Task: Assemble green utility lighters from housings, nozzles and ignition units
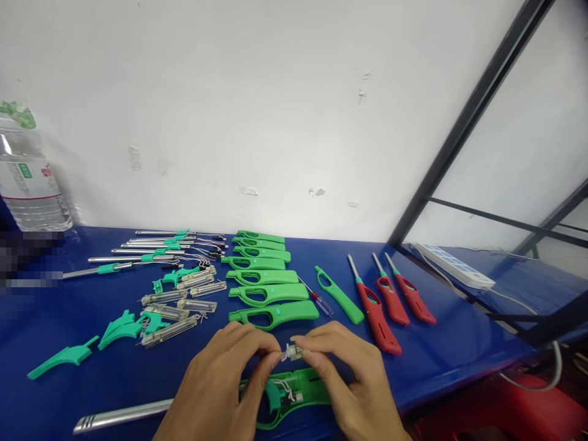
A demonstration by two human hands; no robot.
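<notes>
Just above an opened green lighter shell (315,381), my two hands meet at a small clear fuel tank (294,352). My right hand (351,367) pinches the tank, covering most of it. The fingertips of my left hand (225,373) are pressed together at a small whitish piece at the tank's end. Inside the shell lie a teal trigger (274,395) and white wires (288,387). A metal lighter tube (128,415) extends left from under my left hand.
Behind lie several green half shells (271,295), a screwdriver (321,301) and red lighters (379,318). To the left are clear tanks (169,331), teal triggers (122,329) and metal tubes (151,252). A bottle (32,190) and power strip (454,266) flank them.
</notes>
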